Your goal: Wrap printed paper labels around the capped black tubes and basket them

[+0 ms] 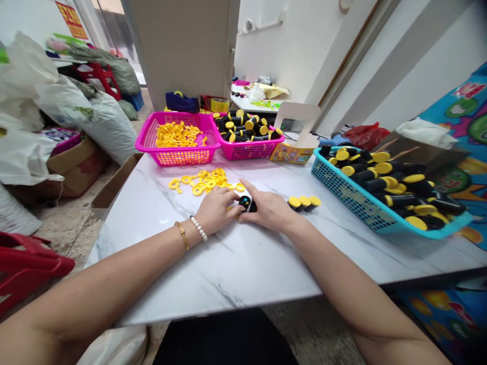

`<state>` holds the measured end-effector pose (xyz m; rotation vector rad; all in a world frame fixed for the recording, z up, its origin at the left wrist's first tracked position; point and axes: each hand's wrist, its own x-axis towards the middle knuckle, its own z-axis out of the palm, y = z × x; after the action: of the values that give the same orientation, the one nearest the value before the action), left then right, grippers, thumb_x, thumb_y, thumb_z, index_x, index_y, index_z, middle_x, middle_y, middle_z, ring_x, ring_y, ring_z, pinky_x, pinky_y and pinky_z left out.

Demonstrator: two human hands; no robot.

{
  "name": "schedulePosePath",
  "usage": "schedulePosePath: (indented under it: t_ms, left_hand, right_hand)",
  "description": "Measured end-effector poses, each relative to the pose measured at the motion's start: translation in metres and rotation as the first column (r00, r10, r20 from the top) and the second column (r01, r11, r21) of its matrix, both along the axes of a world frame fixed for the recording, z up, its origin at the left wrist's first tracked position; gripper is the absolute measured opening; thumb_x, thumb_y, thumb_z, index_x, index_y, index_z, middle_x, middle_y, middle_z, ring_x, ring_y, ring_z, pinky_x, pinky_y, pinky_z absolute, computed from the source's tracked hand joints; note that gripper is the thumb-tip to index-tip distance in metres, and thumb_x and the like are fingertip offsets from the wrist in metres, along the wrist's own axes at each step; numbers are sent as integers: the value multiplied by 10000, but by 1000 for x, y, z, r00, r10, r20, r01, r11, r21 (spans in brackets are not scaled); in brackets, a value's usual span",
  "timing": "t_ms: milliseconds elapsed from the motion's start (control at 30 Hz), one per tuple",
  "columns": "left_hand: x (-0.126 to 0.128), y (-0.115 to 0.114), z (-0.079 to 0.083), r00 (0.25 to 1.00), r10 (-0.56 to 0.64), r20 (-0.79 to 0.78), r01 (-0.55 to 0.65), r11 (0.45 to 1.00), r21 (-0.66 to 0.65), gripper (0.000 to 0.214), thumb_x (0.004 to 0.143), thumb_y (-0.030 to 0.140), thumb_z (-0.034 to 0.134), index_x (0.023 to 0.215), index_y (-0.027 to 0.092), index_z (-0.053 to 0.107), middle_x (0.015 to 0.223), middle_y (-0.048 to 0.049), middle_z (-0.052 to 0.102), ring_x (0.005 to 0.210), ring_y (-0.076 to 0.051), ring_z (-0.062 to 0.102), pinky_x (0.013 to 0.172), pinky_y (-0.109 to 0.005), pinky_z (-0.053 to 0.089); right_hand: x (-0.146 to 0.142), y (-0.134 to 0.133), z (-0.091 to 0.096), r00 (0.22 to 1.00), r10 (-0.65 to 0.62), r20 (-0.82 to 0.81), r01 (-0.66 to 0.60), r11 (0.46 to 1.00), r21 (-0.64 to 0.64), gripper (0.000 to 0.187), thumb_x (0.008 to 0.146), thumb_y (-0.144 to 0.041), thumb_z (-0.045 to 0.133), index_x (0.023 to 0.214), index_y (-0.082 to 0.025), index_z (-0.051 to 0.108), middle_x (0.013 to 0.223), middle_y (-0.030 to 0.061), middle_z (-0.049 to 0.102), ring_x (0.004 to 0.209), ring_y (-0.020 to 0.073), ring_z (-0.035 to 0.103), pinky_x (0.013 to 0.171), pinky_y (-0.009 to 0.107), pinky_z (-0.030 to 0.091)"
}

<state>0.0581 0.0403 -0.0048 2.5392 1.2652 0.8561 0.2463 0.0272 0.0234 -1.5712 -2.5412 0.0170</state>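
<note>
My left hand (217, 207) and my right hand (268, 209) meet at the middle of the white marble table (228, 263), fingers pinched together on a small black cylinder (245, 202) with a yellow piece at its end. My left wrist wears a gold bangle and a pearl bracelet. Just beyond the hands lies a loose pile of yellow rings (201, 181). Three black cylinders with yellow caps (303, 203) lie side by side right of my right hand.
A pink basket of yellow rings (178, 138) and a pink basket of capped cylinders (248, 134) stand at the table's far edge. A blue basket (384, 195) of capped cylinders sits at right. Bags and cardboard boxes crowd the floor at left.
</note>
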Motion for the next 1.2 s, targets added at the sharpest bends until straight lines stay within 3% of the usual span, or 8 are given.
schedulePosePath:
  t_ms: [133, 300, 500, 700, 833, 1000, 1100, 1200]
  left_hand:
    - [-1, 3, -2, 1000, 24, 8, -24, 1000, -15, 147, 839, 294, 588, 856, 190, 690, 911, -66, 659, 896, -227, 585, 851, -379, 451]
    - [-2, 1, 0, 1000, -19, 1, 19, 1000, -14, 228, 825, 317, 599, 980, 164, 665, 1003, -92, 651, 960, -238, 579, 883, -384, 457]
    - [-10, -5, 14, 959, -185, -213, 174, 982, -67, 223, 822, 322, 612, 970, 164, 664, 1020, -106, 616, 931, -232, 595, 838, -354, 485]
    - [-10, -7, 23, 987, -127, -97, 124, 992, -30, 205, 808, 346, 662, 883, 159, 621, 956, -92, 627, 898, -224, 601, 800, -346, 497]
    - [-3, -17, 26, 981, -89, 173, 63, 986, 152, 202, 844, 349, 635, 948, 179, 604, 1038, -89, 629, 1005, -205, 592, 894, -345, 479]
    - [0, -24, 37, 964, -77, 256, 41, 989, 142, 200, 841, 357, 639, 963, 199, 621, 1103, -101, 620, 1049, -214, 579, 888, -357, 490]
    - [-3, -22, 46, 943, -116, 311, 123, 992, -3, 196, 850, 371, 629, 922, 191, 653, 1071, -91, 629, 969, -196, 592, 779, -310, 507]
    - [-4, -20, 51, 924, -169, 342, 231, 961, -149, 206, 885, 367, 577, 865, 186, 674, 1039, -78, 642, 948, -182, 598, 780, -296, 501]
  right_hand:
    - [3, 0, 8, 986, -105, 133, 91, 990, 106, 880, 793, -554, 641, 1505, -248, 225, 1105, 101, 682, 981, 287, 633, 687, 311, 418]
    - [7, 5, 4, 980, -34, 197, 23, 998, 62, 684, 866, -589, 526, 1456, -291, 351, 1095, 85, 666, 929, 255, 631, 670, 293, 393]
    - [11, 4, 5, 990, 46, 135, -57, 995, 81, 830, 787, -711, 524, 1464, -265, 348, 1058, 93, 653, 902, 260, 620, 695, 301, 392]
    - [11, -5, 20, 968, 78, -239, -21, 972, 235, 515, 878, -513, 546, 1271, -184, 596, 978, 102, 661, 890, 223, 592, 801, 321, 420]
    - [3, -11, 21, 778, 59, -625, -127, 990, -65, 358, 865, -446, 583, 1086, -179, 676, 749, 12, 645, 641, 127, 569, 630, 251, 447]
    - [2, -20, 29, 488, -79, -869, -390, 872, -298, 477, 817, -354, 640, 1237, -169, 510, 798, 3, 627, 664, 124, 619, 580, 229, 482]
    - [11, -24, 37, 527, 76, -846, -494, 838, -232, 525, 811, -271, 644, 1304, -213, 473, 926, 26, 651, 713, 121, 628, 632, 240, 493]
    - [16, -24, 39, 622, 210, -755, -423, 901, -98, 250, 832, -242, 620, 1073, -196, 668, 833, 15, 665, 680, 114, 594, 636, 239, 465]
